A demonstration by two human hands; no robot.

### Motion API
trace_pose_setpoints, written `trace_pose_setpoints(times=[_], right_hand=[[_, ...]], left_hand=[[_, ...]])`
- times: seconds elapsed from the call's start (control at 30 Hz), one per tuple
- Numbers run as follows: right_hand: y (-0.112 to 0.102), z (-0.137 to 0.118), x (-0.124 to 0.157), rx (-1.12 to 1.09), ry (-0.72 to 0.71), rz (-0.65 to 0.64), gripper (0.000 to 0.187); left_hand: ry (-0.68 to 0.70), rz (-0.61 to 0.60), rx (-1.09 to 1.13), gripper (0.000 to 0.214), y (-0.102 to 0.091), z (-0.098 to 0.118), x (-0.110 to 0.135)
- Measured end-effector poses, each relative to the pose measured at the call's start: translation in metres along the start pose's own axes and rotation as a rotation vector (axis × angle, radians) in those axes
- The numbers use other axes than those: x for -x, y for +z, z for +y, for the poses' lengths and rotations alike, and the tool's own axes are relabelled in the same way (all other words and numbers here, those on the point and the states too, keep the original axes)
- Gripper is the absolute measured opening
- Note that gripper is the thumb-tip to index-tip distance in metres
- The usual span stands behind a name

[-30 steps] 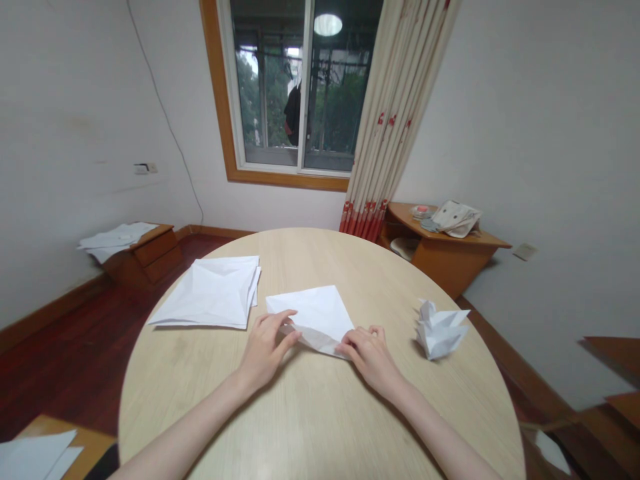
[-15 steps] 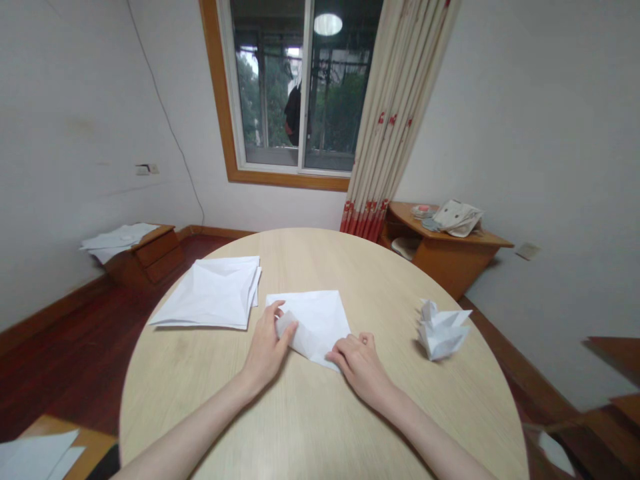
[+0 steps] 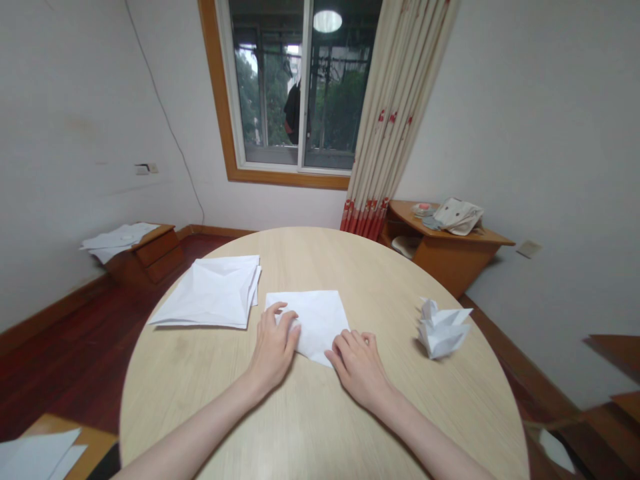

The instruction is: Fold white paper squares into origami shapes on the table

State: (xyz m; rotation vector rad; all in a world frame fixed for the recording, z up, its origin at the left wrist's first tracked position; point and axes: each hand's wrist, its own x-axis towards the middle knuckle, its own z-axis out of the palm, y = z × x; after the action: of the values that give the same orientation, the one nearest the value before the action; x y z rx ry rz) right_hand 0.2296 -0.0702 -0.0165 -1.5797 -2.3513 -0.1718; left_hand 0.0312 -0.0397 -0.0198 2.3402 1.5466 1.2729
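A white sheet (image 3: 320, 317) is laid at the centre of the frame, its left part covered by the curled, slightly spread fingers of the left hand (image 3: 273, 348); its lower right edge is touched by the bunched fingers of the right hand (image 3: 364, 368). Whether paper is pinched cannot be told. A paper stack (image 3: 215, 291) at centre left and a folded paper form (image 3: 443, 331) at centre right are carried by the round, pale counter (image 3: 300, 433). At top centre, a window (image 3: 270, 100) is flanked by a curtain (image 3: 387, 133).
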Motion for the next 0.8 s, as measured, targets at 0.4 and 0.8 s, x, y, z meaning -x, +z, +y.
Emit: trace_pose_setpoints(times=[0.4,0.8], right_hand=[[0.0027,-0.0018,-0.0020,-0.078,0.038,-0.005,0.015],[0.0012,-0.0061,-0.0024,-0.121,0.105,-0.088,0.017]], left_hand=[[0.072,-0.028,-0.246,0.061,0.0008,0.0093,0.0024],[0.092,-0.092,-0.253,0.081,-0.0010,0.0064,0.0020]])
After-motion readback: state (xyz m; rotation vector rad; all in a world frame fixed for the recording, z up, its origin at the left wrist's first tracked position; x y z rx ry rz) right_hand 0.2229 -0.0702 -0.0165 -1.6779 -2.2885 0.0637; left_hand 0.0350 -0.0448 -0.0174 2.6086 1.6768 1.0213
